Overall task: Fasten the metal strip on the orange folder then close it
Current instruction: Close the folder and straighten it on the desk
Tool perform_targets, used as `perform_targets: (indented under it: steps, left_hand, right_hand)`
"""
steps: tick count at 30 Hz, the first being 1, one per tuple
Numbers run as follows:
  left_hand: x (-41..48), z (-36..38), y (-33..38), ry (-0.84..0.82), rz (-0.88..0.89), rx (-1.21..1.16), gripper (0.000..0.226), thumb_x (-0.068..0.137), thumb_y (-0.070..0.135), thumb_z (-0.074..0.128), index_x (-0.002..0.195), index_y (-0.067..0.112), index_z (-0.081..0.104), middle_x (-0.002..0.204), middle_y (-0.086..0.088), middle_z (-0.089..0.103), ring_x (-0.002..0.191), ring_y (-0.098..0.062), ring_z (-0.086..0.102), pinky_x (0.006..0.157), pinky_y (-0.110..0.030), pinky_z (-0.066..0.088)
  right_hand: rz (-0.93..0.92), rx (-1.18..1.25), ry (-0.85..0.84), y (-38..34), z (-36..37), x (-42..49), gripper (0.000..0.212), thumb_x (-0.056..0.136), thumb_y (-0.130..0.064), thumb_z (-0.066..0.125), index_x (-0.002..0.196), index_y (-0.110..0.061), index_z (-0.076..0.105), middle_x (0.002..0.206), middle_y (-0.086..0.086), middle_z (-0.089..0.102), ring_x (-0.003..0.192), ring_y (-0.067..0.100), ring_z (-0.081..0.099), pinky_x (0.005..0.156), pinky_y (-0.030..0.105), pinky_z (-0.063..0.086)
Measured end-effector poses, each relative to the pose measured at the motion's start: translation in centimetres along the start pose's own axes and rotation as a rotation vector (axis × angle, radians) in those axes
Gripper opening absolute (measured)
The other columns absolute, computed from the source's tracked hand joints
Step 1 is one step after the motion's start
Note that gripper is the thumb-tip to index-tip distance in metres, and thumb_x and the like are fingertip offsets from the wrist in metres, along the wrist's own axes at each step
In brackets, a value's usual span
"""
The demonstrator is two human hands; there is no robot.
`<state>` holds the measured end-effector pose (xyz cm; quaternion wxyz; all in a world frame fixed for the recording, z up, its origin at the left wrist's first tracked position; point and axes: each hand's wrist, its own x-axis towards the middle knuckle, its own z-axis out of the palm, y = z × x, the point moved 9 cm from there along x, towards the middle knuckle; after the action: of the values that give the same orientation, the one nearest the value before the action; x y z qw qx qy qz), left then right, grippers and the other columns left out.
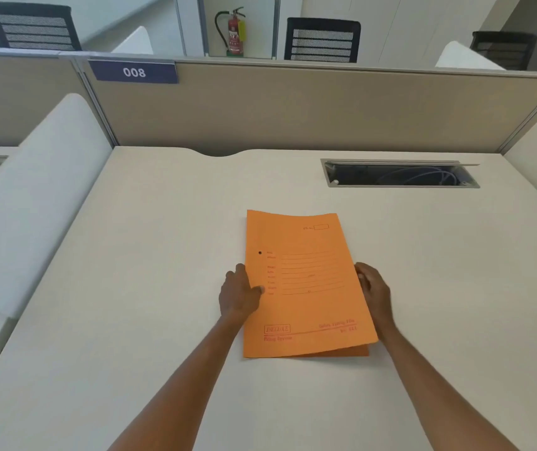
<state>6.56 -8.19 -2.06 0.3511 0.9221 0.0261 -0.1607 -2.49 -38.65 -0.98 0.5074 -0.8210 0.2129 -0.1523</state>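
now we've got the orange folder [306,288] lying mid-desk [130,288], cover down; left hand [239,296] presses its spine edge, right hand [374,291] pinches the right edge. strip hidden; cover could spring open.

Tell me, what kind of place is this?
Most likely an open-plan office. A beige cubicle partition carries a dark blue sign reading 008, black mesh-backed office chairs stand beyond it, and the white desk has a cable hatch.

closed orange folder [306,284] on desk [162,288], left hand [239,294] and right hand [373,289] at its edges
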Motion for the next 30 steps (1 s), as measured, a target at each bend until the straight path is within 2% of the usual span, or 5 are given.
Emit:
perform_targets:
  steps: [6, 10, 17, 24, 30]
  left_hand:
    - [0.5, -1.0, -1.3, 0.055, -0.082, -0.398, 0.008, 0.088, 0.012, 0.061, 0.089, 0.014, 0.068, 0.092, -0.008, 0.072, 0.086, -0.028, 0.067, 0.082, -0.043, 0.055]
    - [-0.1, -0.6, -2.1, 0.048, -0.131, -0.63, 0.018, 0.09, 0.009, 0.058, 0.091, 0.02, 0.072, 0.091, -0.005, 0.074, 0.086, -0.026, 0.07, 0.084, -0.047, 0.057]
    - [-1.1, -1.3, -2.6, 0.0, -0.115, -0.894, 0.025, 0.091, 0.007, 0.061, 0.085, 0.027, 0.074, 0.087, 0.001, 0.077, 0.079, -0.018, 0.073, 0.063, -0.029, 0.057]
    - [-1.7, -2.5, -2.2, -0.029, -0.08, -1.022, 0.02, 0.092, 0.005, 0.061, 0.108, 0.01, 0.07, 0.103, -0.01, 0.073, 0.093, -0.026, 0.07, 0.083, -0.039, 0.057]
    - [-1.7, -4.0, -1.4, -0.024, -0.008, -1.057, 0.021, 0.091, 0.009, 0.064, 0.11, 0.012, 0.07, 0.108, -0.011, 0.071, 0.095, -0.025, 0.069, 0.084, -0.038, 0.054]
  right_hand:
    - [0.204, -0.028, -0.214, 0.9, 0.1, 2.8, 0.029, 0.1, -0.021, 0.051, 0.125, -0.01, 0.06, 0.115, 0.006, 0.067, 0.111, 0.024, 0.062, 0.103, 0.041, 0.046]
    - [0.208, -0.128, -0.169, 0.5, 1.0, 2.5, 0.04, 0.091, -0.03, 0.066, 0.124, -0.008, 0.06, 0.11, 0.005, 0.063, 0.101, 0.022, 0.06, 0.088, 0.032, 0.044]
    - [0.272, 0.022, -0.187, 0.1, 1.8, 1.7, 0.011, 0.093, -0.02, 0.064, 0.1, -0.016, 0.071, 0.09, -0.001, 0.071, 0.082, 0.018, 0.066, 0.067, 0.029, 0.052]
    - [0.293, 0.243, -0.092, -1.5, 0.5, 2.2, 0.009, 0.088, -0.003, 0.066, 0.095, -0.001, 0.071, 0.084, 0.007, 0.074, 0.072, 0.018, 0.069, 0.064, 0.028, 0.056]
    - [0.183, 0.337, -0.078, -4.3, -0.3, 2.3, 0.009, 0.089, -0.007, 0.067, 0.095, -0.011, 0.072, 0.088, 0.003, 0.076, 0.075, 0.012, 0.072, 0.064, 0.021, 0.057]
